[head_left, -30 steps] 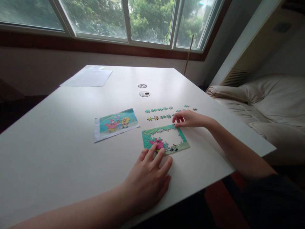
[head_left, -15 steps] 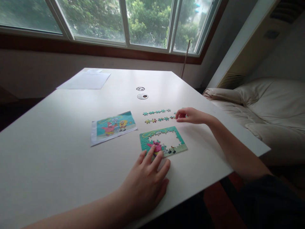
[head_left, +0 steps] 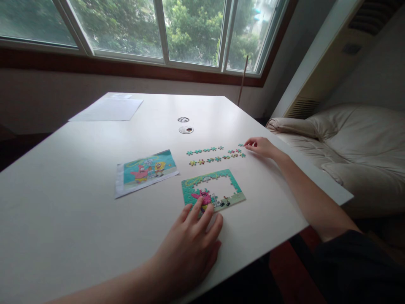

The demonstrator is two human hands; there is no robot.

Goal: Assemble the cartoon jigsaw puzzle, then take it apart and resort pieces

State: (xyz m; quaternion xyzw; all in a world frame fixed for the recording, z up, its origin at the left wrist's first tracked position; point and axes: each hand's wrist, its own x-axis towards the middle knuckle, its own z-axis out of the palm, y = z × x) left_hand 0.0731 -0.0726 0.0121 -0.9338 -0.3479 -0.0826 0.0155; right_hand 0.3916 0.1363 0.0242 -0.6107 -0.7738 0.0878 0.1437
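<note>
A partly assembled cartoon jigsaw puzzle (head_left: 212, 190) lies on the white table (head_left: 95, 169), its green border joined and its middle bare. My left hand (head_left: 193, 245) rests flat at its near left corner, fingers spread, fingertips touching the pink figure. Two rows of loose puzzle pieces (head_left: 215, 154) lie beyond it. My right hand (head_left: 262, 147) reaches to the right end of those rows, fingers curled in a pinch at a small piece; whether it holds one I cannot tell. A printed reference picture (head_left: 147, 171) lies left of the puzzle.
A white paper sheet (head_left: 107, 109) lies at the far left of the table. Two round cable holes (head_left: 185, 125) sit mid-table. A cream cushion or beanbag (head_left: 354, 143) lies off the right edge. Windows run along the back wall.
My right hand has moved from the puzzle's top right corner, up and right to the end of the loose-piece rows. The left hand stays on the puzzle's corner.
</note>
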